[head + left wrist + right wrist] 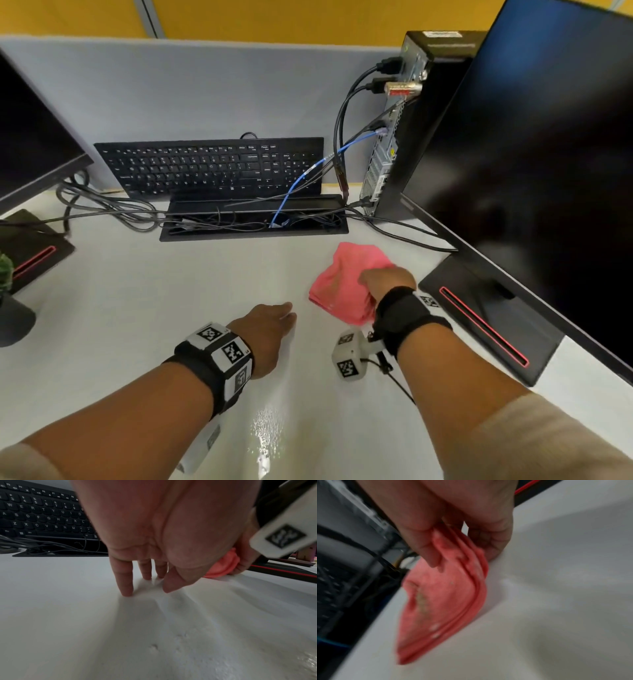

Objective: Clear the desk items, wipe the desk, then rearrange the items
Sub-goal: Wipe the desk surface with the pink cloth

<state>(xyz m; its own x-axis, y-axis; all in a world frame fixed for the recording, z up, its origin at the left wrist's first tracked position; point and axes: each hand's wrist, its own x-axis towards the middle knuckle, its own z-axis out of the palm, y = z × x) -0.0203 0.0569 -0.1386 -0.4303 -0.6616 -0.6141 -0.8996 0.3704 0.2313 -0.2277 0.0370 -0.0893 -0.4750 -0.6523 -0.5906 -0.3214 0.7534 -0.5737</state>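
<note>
The left forearm reaches forward over the white desk point(137, 291), well in front of the keyboard point(212, 168), with the wrist raised and the palm turned down. The left hand point(269, 337) is spread loosely, its fingers point(126, 582) nearly straight, and the fingertips and thumb tip touch the bare desk; it holds nothing. A patch of wet sheen point(269, 431) lies on the desk nearer the person than this hand, farther still from the keyboard. To the right of the left hand, also in front of the keyboard and just before the cable tray point(253, 219), the right forearm angles in toward the folded pink cloth point(342, 281). The right hand point(387, 281) pinches the cloth's folded edges between thumb and curled fingers point(426, 547), with 1 end of the cloth resting on the desk. The cloth lies between the keyboard and the base of the right monitor point(493, 318), near that base.
</note>
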